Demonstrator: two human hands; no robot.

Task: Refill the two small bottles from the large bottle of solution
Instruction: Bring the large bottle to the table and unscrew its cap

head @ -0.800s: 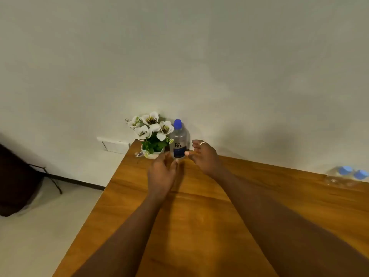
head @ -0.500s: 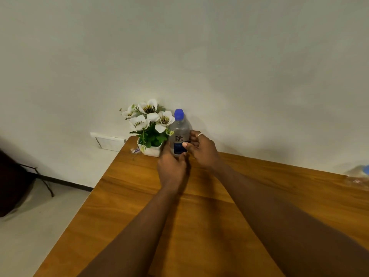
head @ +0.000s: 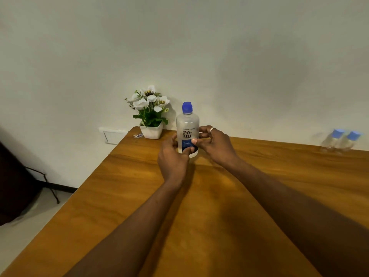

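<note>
Wooden table (head: 219,206) stood against a plain pale wall (head: 219,56), with a white flower pot (head: 151,131) at its far left corner. The large bottle (head: 187,124) stood upright on the tabletop just to the right of the pot, its long axis vertical and its base apparently resting on the wood. Its blue cap (head: 187,107) was fitted and pointed straight up, clear above both hands.

Both hands held the lower half of the bottle. The left hand (head: 172,156) wrapped the left side, thumb laid across the bottom of the blue label and fingers curled round behind. The right hand (head: 216,144) closed on the right side, thumb pressed on the label and fingers bent round the far wall of the bottle. Neither hand touched the cap.

The first small bottle (head: 333,141) and the second small bottle (head: 349,141) stood side by side at the far edge of the table, well apart from the grip and to the person's right. Both were upright with blue caps on; blur hid their fill level.

Judgement: no refilling had begun. The large bottle and the small pair must be brought together along the table's far edge. The right hand lay nearer the small bottles, so it was the better placed to reach them while the left hand steadied the large bottle.
</note>
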